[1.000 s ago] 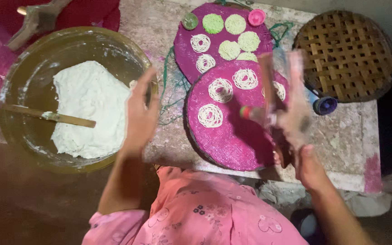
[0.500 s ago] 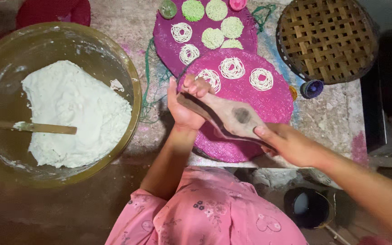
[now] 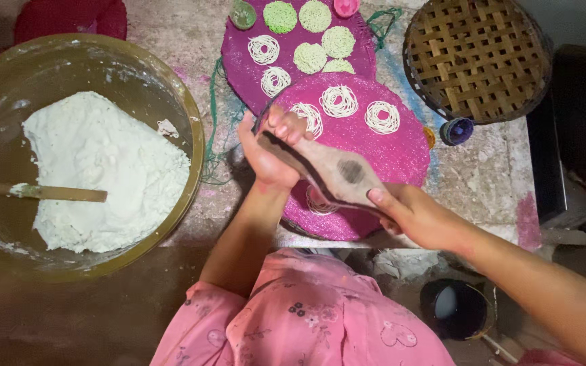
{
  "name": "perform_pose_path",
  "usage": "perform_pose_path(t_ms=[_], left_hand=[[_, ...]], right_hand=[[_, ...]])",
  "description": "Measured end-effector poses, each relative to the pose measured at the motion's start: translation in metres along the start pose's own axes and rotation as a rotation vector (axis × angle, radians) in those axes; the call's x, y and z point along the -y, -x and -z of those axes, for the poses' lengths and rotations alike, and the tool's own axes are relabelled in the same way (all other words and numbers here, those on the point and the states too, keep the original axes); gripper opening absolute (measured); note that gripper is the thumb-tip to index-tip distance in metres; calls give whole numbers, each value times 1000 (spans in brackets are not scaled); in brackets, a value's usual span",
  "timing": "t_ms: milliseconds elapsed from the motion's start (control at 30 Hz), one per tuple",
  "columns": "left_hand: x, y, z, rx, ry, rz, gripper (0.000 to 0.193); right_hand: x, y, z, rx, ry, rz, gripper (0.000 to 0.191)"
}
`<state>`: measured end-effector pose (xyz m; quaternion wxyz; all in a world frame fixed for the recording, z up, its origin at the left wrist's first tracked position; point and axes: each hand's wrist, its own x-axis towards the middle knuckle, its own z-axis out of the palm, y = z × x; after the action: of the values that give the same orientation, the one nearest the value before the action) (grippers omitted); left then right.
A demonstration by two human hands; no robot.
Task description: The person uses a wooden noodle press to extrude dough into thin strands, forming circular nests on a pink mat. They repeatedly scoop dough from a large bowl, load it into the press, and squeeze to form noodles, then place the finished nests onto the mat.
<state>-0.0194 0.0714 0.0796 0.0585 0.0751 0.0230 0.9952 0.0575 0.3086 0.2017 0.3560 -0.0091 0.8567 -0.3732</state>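
matt wood press [image 3: 334, 173], woven cane basket [image 3: 476, 57]

Home kitchen: dough bowl [image 3: 191, 129], noodle coils on woven mats [image 3: 408, 152], bamboo basket [image 3: 476, 57].

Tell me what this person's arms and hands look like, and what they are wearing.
Both forearms are bare: no gloves, and no rings, watch or bangles that I can make out. The left hand and right hand are uncovered too. The garment is pink cloth printed with small dark flowers and paler pink heart outlines. It ends above the elbows.
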Motion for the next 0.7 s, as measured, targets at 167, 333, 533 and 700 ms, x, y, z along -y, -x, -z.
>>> perform_pose_path(t_ms=[167, 333, 533, 700], left_hand=[[17, 10, -3, -161, 84, 27, 39], [23, -15, -25, -52, 64, -16, 40], [-5, -3, -17, -385, -598, 435, 54], [8, 13, 57, -324, -993, 892, 81]], right_hand=[[-3, 8, 16, 27, 151, -167, 62], [-10, -4, 27, -122, 147, 13, 58], [-30, -12, 23, -102, 71, 106, 57], [-42, -17, 27, -95, -18, 108, 55]])
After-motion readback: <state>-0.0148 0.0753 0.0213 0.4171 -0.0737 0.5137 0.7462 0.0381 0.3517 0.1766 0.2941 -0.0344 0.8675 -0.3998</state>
